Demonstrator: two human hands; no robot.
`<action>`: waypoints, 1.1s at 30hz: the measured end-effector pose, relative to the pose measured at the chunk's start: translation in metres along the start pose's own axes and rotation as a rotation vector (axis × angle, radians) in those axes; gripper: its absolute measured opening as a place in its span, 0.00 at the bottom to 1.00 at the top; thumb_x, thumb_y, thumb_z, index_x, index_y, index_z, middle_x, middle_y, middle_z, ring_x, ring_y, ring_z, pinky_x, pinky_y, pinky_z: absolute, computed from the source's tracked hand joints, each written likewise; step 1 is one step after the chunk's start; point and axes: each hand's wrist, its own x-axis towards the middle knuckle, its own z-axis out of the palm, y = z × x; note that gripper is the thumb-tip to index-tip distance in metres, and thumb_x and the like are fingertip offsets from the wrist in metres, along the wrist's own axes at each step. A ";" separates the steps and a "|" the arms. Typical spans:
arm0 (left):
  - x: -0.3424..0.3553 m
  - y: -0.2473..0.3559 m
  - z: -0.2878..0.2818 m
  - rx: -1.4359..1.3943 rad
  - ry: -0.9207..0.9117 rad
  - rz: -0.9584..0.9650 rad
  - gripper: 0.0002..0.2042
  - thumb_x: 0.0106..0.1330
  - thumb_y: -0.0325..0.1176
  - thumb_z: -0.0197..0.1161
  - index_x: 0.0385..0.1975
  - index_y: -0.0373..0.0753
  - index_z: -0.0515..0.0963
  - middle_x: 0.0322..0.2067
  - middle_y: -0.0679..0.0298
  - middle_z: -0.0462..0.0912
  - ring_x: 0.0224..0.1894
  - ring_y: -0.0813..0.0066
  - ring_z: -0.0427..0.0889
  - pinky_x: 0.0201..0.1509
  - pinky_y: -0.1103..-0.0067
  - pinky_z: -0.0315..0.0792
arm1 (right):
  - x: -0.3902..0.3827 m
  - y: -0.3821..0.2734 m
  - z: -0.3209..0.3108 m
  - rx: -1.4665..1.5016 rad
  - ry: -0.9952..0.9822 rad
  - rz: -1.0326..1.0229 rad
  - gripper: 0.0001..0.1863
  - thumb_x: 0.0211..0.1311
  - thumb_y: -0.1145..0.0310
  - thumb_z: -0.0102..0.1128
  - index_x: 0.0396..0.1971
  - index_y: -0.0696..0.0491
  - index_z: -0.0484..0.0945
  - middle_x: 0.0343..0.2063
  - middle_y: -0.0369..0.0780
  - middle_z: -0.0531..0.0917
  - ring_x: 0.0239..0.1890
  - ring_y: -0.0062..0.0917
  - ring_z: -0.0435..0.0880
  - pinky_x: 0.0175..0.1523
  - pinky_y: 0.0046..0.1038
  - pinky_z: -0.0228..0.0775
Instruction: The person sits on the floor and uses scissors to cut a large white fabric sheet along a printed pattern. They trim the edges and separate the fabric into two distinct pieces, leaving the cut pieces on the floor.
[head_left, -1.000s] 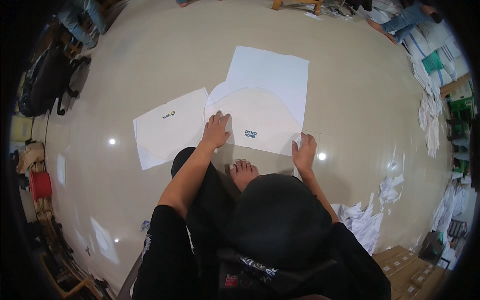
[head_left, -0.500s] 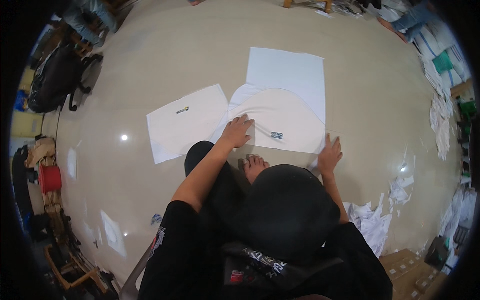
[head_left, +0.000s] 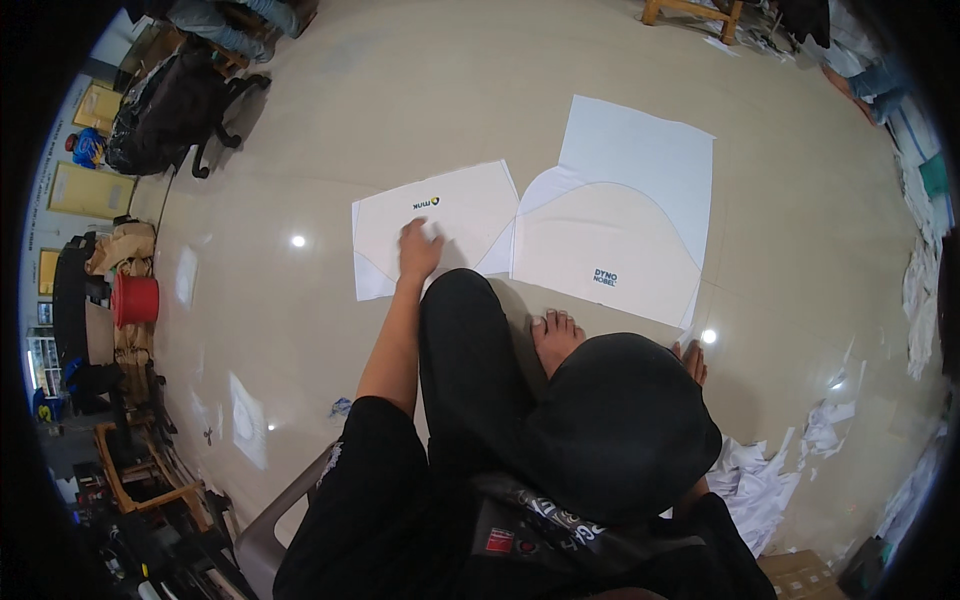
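Observation:
My left hand [head_left: 420, 250] lies over a cream panel [head_left: 470, 213] with a small printed mark, its fingers apart and nothing held. White material shows at the panel's corners. To the right is a dome-topped cream panel [head_left: 605, 230] with dark printed lettering, lying flat. It rests on a larger white sheet [head_left: 640, 145] that sticks out beyond its far edge. Whether the pieces are cloth or paper, I cannot tell for certain. My right hand [head_left: 693, 362] is partly hidden behind my knee, fingers extended, on the floor near the white sheet's near right corner.
My bare foot [head_left: 556, 338] is just below the dome-topped panel. White scraps [head_left: 750, 480] are heaped at the lower right. A black wheeled chair [head_left: 185, 110] and a red round container [head_left: 135, 300] stand at the left. Other people's legs [head_left: 225, 30] show at the far edges.
My left hand has moved left off the dome-topped panel, whose creases are now smoothed, onto the other panel. My right hand has drawn nearer me, behind my knee. The whole view has shifted.

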 end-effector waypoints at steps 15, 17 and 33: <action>-0.120 -0.087 -0.083 0.311 -0.101 -0.594 0.39 0.68 0.57 0.69 0.61 0.23 0.70 0.54 0.32 0.83 0.55 0.37 0.86 0.59 0.52 0.80 | -0.011 0.045 -0.044 0.108 0.329 0.324 0.34 0.78 0.61 0.60 0.77 0.57 0.63 0.79 0.58 0.60 0.80 0.55 0.59 0.81 0.54 0.53; -0.118 -0.092 -0.091 0.128 -0.286 -0.703 0.40 0.66 0.57 0.71 0.62 0.24 0.69 0.52 0.33 0.85 0.57 0.38 0.86 0.60 0.52 0.80 | 0.004 0.023 -0.049 0.241 0.331 0.279 0.32 0.77 0.63 0.61 0.75 0.58 0.66 0.77 0.57 0.63 0.79 0.54 0.61 0.81 0.51 0.55; -0.100 -0.197 -0.112 -0.282 -0.418 -0.633 0.25 0.73 0.36 0.65 0.64 0.29 0.71 0.52 0.49 0.85 0.50 0.57 0.86 0.58 0.60 0.80 | 0.030 -0.016 -0.079 0.580 0.332 0.119 0.11 0.67 0.71 0.70 0.47 0.55 0.85 0.49 0.47 0.89 0.53 0.42 0.88 0.62 0.39 0.79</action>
